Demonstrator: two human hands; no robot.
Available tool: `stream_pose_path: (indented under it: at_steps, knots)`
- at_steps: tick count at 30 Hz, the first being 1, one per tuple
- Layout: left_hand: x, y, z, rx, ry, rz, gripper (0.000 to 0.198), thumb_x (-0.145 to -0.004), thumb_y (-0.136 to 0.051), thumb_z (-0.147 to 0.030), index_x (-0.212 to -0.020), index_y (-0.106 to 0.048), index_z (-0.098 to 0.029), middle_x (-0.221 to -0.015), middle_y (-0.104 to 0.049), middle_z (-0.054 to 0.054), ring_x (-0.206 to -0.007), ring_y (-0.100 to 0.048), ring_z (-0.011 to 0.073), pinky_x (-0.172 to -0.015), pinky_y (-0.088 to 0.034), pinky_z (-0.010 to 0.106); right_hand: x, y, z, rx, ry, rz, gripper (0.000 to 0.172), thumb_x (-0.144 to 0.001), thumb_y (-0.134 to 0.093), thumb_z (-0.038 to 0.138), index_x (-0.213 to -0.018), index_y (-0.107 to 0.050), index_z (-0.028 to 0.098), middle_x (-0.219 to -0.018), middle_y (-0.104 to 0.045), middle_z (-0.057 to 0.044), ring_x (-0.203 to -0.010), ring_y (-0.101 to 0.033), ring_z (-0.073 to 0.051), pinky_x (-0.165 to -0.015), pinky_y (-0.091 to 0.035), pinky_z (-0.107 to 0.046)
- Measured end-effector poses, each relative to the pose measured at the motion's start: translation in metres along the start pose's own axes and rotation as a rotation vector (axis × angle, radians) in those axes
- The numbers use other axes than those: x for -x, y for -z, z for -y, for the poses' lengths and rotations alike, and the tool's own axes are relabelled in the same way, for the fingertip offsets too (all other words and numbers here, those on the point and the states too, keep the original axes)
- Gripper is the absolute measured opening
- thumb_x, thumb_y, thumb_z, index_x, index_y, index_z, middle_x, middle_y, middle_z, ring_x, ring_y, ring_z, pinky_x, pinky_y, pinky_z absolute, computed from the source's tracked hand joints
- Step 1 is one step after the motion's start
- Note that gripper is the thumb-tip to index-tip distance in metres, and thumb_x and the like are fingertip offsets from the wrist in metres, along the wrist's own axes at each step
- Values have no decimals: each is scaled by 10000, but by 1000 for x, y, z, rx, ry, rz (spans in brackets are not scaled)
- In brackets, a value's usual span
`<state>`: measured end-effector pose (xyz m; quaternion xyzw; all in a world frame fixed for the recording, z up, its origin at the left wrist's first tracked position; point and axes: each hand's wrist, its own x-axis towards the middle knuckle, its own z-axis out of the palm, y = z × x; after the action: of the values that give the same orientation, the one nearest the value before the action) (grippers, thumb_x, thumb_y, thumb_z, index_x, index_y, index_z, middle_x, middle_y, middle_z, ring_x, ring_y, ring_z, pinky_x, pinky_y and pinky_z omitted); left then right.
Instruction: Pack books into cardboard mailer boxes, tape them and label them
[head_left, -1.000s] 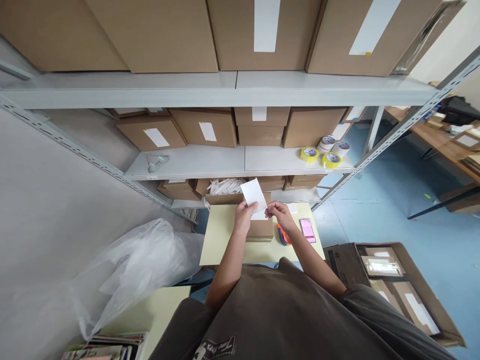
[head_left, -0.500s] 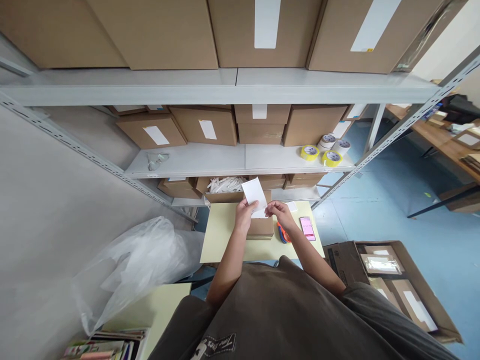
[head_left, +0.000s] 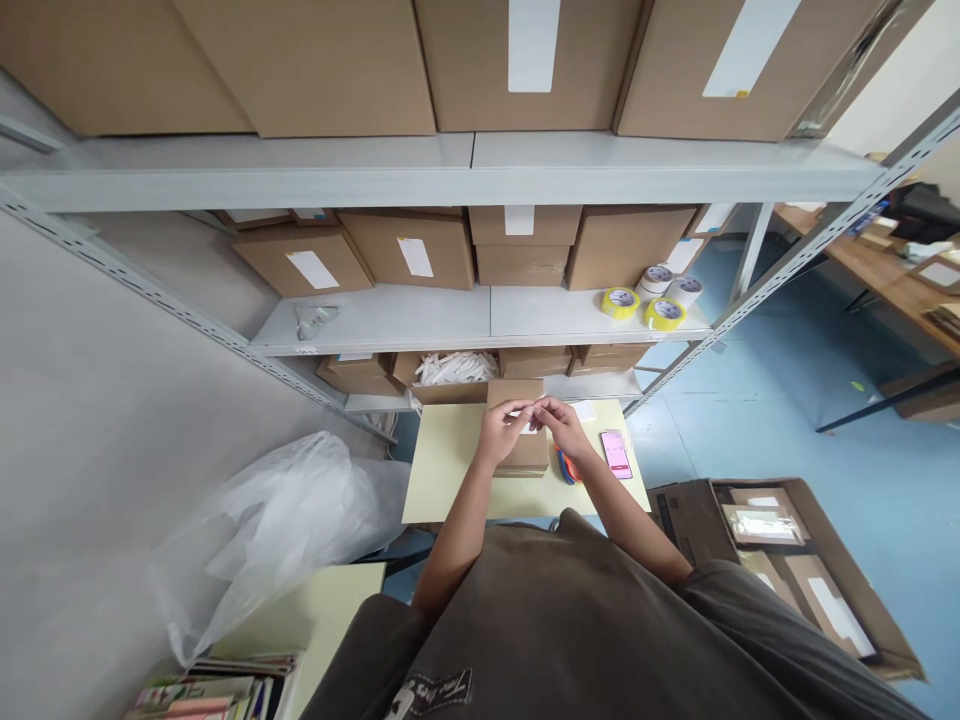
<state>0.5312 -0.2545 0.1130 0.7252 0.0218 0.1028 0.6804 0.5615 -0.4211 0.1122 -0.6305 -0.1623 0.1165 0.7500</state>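
Observation:
Both my hands meet above a flat brown cardboard box (head_left: 525, 458) on the pale yellow table (head_left: 442, 470). My left hand (head_left: 499, 432) is closed, its thumb and fingers pinching a white paper slip that is now seen nearly edge-on and mostly hidden. Against it, my right hand (head_left: 562, 428) pinches the slip's other edge, fingertips touching those of the left. A white patch (head_left: 528, 429) shows below the fingertips, over the box. Beside my right wrist lies an orange-and-blue tool (head_left: 568, 466), partly covered by the forearm.
A phone (head_left: 616, 455) with a pink screen and a white card (head_left: 583, 410) lie on the table's right. Behind stands a grey shelf (head_left: 420, 320) with cartons and yellow tape rolls (head_left: 621, 303). An open carton (head_left: 892, 625) sits at right, plastic sheeting (head_left: 300, 500) at left.
The white slip, held up facing me before, has tilted until almost edge-on. My left hand has turned and moved in to meet my right hand's fingertips.

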Motion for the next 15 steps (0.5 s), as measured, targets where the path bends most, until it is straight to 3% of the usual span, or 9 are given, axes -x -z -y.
stream_pose_path:
  at_steps: [2, 7, 15]
  knots:
    - [5, 1, -6, 22, -11, 76, 354, -890, -808, -487, -1074, -853, -189, -1078, -834, 118, -935, -803, 263, -836, -665, 376, 0, 0, 1, 25, 8, 13, 352, -965, -753, 587, -897, -724, 244, -778, -698, -6, -720, -635, -175, -720, -524, -328]
    - [9, 3, -8, 22, -2, 64, 351, -891, -807, -471, -1065, -869, -172, -998, -849, 107, -879, -816, 264, -825, -683, 389, -1, -1, 0, 58, 31, 9, 387, -963, -744, 615, -881, -709, 238, -766, -683, -3, -713, -620, -168, -708, -528, -323]
    - [10, 2, -17, 106, -13, 17, 230, -818, -876, -371, -984, -885, -212, -1072, -844, 102, -1005, -805, 290, -947, -658, 431, 3, -3, 6, 19, -1, -12, 343, -945, -778, 574, -885, -733, 239, -804, -704, -9, -734, -649, -173, -737, -545, -329]
